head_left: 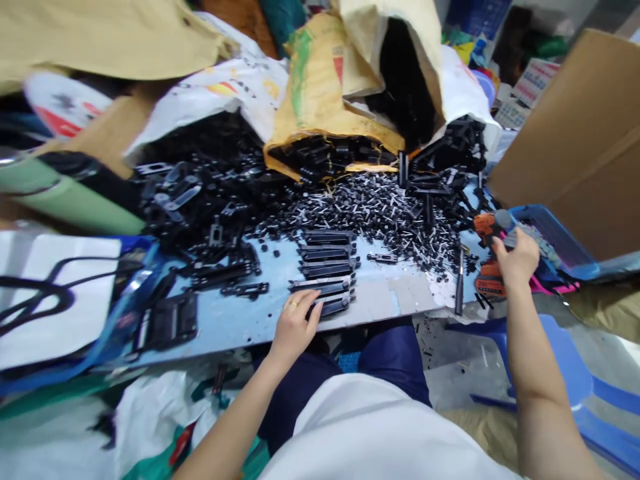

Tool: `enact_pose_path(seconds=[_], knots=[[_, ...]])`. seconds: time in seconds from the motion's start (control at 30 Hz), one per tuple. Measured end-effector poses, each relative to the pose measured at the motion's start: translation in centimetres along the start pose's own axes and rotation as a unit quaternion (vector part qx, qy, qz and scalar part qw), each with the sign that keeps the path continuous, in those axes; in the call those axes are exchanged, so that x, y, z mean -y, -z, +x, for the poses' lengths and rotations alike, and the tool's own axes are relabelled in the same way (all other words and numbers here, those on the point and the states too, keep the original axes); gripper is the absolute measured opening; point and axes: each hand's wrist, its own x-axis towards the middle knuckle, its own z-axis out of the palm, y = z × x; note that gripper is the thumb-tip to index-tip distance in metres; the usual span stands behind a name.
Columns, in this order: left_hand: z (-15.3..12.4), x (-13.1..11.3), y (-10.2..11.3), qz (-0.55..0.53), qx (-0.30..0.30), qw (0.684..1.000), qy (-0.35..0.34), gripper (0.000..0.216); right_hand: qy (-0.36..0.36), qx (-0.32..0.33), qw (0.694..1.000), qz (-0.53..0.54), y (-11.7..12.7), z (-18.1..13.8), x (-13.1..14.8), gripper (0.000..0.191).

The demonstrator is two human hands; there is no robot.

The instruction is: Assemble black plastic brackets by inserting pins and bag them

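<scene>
1. The light-blue work surface (pixel 225 320) is heaped with black parts (pixel 200 193) and small pins (pixel 370 200).
2. Black assemblies (pixel 327 270) are laid in a row near its front edge.
3. The nearest are touched by the left hand (pixel 295 323), thumb and forefinger slightly parted; any grip cannot be told.
4. The orange-and-black drill (pixel 485 227), beside a blue tray (pixel 583 267), is met by the right hand's (pixel 520 257) bent fingers; their closure cannot be told.

A blue table (pixel 277 283) is holding a row of black parts (pixel 327 255), while screws (pixel 367 200), a dark-handled tool (pixel 459 290) and heaped black pieces (pixel 216 233) are lying around it.
</scene>
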Motion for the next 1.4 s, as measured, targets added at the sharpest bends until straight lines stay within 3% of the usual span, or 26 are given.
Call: enact_pose_path(seconds=[0.07,0.1,0.17,0.23,0.37,0.5,0.57,0.63,0.73,0.83,0.9,0.97,1.1,1.23,1.4], knots=[[-0.5,0.9,0.3,0.062,-0.013,0.998,0.016,0.028,0.045,-0.059,0.995,0.073,-0.7,-1.0,3.1,0.044],[-0.8,1.3,0.5,0.081,-0.011,0.996,0.024,0.028,0.076,-0.051,0.989,0.119,-1.3,-1.8,5.3,0.040],[-1.3,2.0,0.6,0.100,-0.005,0.994,0.046,0.029,0.164,0.025,0.964,0.208,-3.1,-3.6,10.5,0.035],[-1.8,2.4,0.7,0.117,-0.011,0.990,0.079,0.029,0.275,0.129,0.916,0.261,-5.1,-5.3,16.6,0.029],[-2.3,2.7,1.2,0.119,-0.028,0.983,0.135,0.028,0.399,0.271,0.853,0.199,-8.2,-6.3,27.6,0.029],[-3.3,1.2,2.0,0.035,-0.105,0.975,0.193,0.027,0.455,0.372,0.802,0.103,-9.2,-4.2,33.4,0.035],[-4.2,-0.3,2.0,-0.076,-0.092,0.958,0.259,0.027,0.477,0.380,0.786,0.099,-9.1,-3.0,34.3,0.032],[-5.1,-1.8,1.4,-0.241,-0.016,0.900,0.363,0.029,0.491,0.399,0.767,0.103,-8.8,-1.8,34.5,0.029],[-5.8,-3.7,-0.1,-0.472,0.076,0.709,0.518,0.034,0.466,0.482,0.729,0.139,-8.4,-0.8,34.7,0.046],[-5.4,-4.9,-1.6,-0.573,0.027,0.539,0.617,0.047,0.393,0.569,0.707,0.147,-8.3,-1.6,35.0,0.082],[-4.7,-5.4,-2.4,-0.601,-0.034,0.475,0.642,0.050,0.361,0.597,0.702,0.143,-8.3,-3.0,35.2,0.086],[-3.9,-5.9,-2.8,-0.637,-0.112,0.441,0.622,0.045,0.356,0.616,0.686,0.153,-8.1,-4.9,34.9,0.079],[-3.2,-6.7,-2.9,-0.672,-0.266,0.408,0.557,0.034,0.351,0.637,0.659,0.189,-7.5,-8.6,33.4,0.067],[-3.4,-7.2,-2.5,-0.689,-0.316,0.390,0.523,0.051,0.303,0.652,0.661,0.214,-6.7,-10.4,32.1,0.079],[-3.8,-7.7,-1.9,-0.705,-0.336,0.396,0.483,0.071,0.269,0.720,0.584,0.262,-4.9,-11.1,32.5,0.079]])
